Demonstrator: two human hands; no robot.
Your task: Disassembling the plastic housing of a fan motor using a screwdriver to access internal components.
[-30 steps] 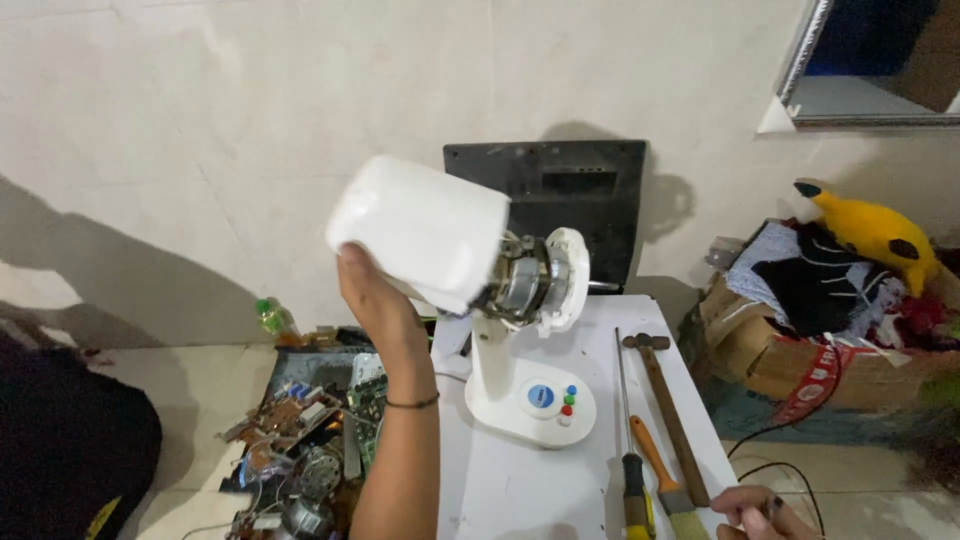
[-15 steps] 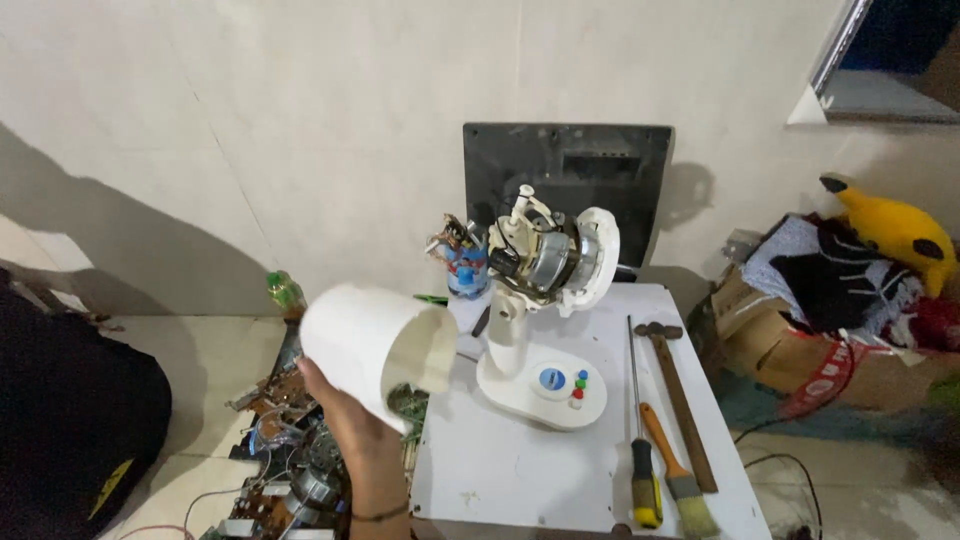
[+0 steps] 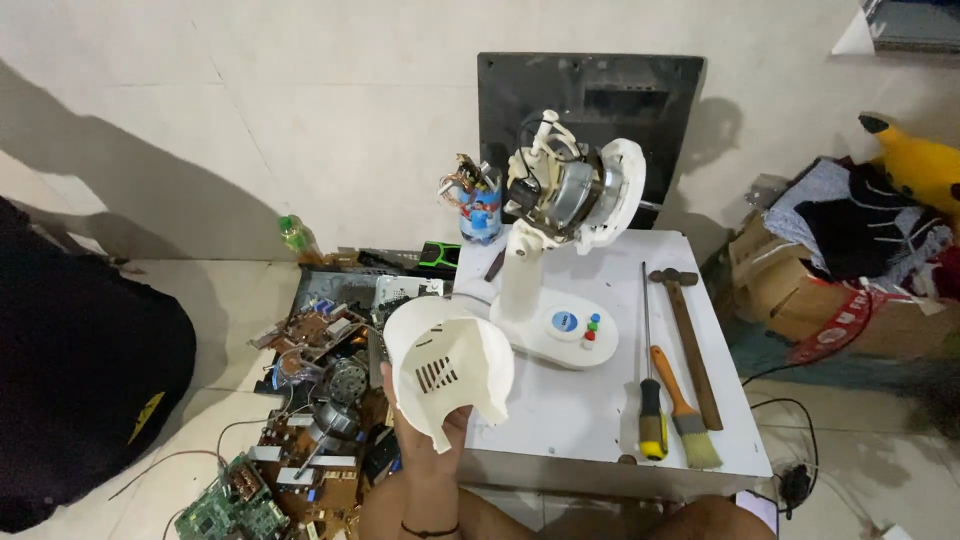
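White plastic motor cover, cup-shaped with vent slots (image 3: 447,372), now off the fan and down at the tabletop's left edge, open side up; a second ago it sat on the motor. Left hand (image 3: 432,440) gripping it from below, fingers wrapped on the rim. Right hand out of view. At 1 o'clock of the cover: white desk fan body with bare metal motor (image 3: 560,200) exposed, on white tabletop (image 3: 590,400). At 3 o'clock: black-and-yellow screwdriver (image 3: 648,400), orange-handled brush (image 3: 683,410), wooden-handled hammer (image 3: 690,340). At 9 o'clock, floor: heap of circuit boards (image 3: 310,400)
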